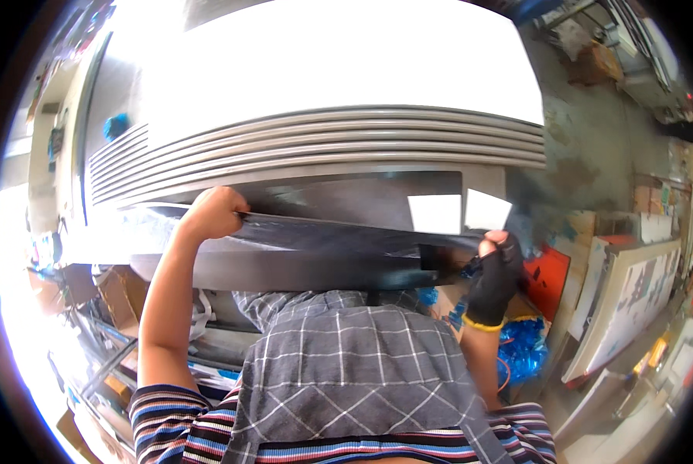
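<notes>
Workshop with a grey floor [613, 143] at right; a stack of long, grey-edged panels [323, 145] lies on the far side of a long, thin, glossy black strip [338, 233].
The strip stretches left to right between the hands: the bare left hand [216, 213] has its grip clenched on the left part, while the right hand [495, 278], in a black fingerless glove with yellow cuff, has its grip pinching the right end, near a white rectangular sheet [488, 209].
</notes>
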Available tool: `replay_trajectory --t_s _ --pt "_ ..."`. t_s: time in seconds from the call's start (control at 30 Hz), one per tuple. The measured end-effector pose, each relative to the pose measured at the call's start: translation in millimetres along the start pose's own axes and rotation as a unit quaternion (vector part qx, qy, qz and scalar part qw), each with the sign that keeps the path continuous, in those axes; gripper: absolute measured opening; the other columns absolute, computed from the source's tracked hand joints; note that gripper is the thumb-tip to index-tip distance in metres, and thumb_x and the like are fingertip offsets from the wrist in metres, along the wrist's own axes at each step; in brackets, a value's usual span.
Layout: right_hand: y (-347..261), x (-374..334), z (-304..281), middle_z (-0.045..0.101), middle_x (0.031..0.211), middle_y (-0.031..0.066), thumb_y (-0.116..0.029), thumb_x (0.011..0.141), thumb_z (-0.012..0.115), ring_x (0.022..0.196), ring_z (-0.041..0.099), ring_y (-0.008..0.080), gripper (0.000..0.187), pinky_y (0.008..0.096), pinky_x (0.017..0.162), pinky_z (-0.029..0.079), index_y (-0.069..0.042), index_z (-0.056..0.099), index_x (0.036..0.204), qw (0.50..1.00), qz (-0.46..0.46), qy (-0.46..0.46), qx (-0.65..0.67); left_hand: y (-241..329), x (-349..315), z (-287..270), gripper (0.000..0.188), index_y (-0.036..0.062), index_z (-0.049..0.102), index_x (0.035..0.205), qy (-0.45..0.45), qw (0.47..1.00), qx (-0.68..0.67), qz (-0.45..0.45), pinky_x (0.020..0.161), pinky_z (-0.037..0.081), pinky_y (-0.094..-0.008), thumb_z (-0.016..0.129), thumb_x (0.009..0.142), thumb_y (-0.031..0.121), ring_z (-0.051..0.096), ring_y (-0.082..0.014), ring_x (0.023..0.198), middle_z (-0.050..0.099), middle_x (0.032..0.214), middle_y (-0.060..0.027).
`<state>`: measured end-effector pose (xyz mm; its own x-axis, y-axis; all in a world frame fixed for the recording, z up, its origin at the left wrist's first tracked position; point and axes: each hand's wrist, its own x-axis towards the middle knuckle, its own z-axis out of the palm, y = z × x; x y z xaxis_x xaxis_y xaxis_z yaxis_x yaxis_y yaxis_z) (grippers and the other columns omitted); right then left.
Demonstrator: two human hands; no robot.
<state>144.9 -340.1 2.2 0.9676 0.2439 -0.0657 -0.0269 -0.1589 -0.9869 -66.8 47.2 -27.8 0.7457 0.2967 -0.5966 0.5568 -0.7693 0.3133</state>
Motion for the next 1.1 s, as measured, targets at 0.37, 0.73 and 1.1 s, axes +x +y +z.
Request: replay_trajectory --t_s 0.37,0.73,1.1 --pt "93.0 70.7 1.7 0.061 0.092 -0.0021 -0.011 0.088 0.060 0.081 0.053 0.0053 0.017 0.0191 0.066 0.039 -0.005 0.064 0.104 0.996 0.078 -0.028 0.021 -159.0 -45.7 -6.9 0.019 0.0089 0.072 0.082 0.062 0.964 0.211 -0.149 0.078 0.052 -0.0449 0.061 0.066 0.008 0.066 -0.0349 0.090 0.069 0.088 -0.0149" --pt "96.8 81.7 3.1 0.061 0.095 0.0017 -0.007 0.088 0.056 0.093 0.055 0.0110 0.016 0.0231 0.086 0.042 -0.004 0.062 0.102 0.990 0.102 -0.083 0.040 -134.2 -111.8 -11.1 0.006 0.0071 0.061 0.072 0.169 0.953 0.171 -0.186 0.077 0.047 -0.0479 0.058 0.067 0.009 0.061 -0.0362 0.086 0.063 0.075 -0.0148" --pt "78.7 70.1 -1.2 0.060 0.091 0.0039 -0.006 0.087 0.052 0.088 0.057 0.0135 0.010 0.0249 0.083 0.044 -0.003 0.059 0.093 0.995 0.061 -0.076 0.008 -105.2 -162.1 7.6 0.008 0.0082 0.062 0.077 0.116 0.953 0.118 -0.252 0.077 0.049 -0.0434 0.057 0.071 0.011 0.063 -0.0346 0.089 0.067 0.082 -0.0133"
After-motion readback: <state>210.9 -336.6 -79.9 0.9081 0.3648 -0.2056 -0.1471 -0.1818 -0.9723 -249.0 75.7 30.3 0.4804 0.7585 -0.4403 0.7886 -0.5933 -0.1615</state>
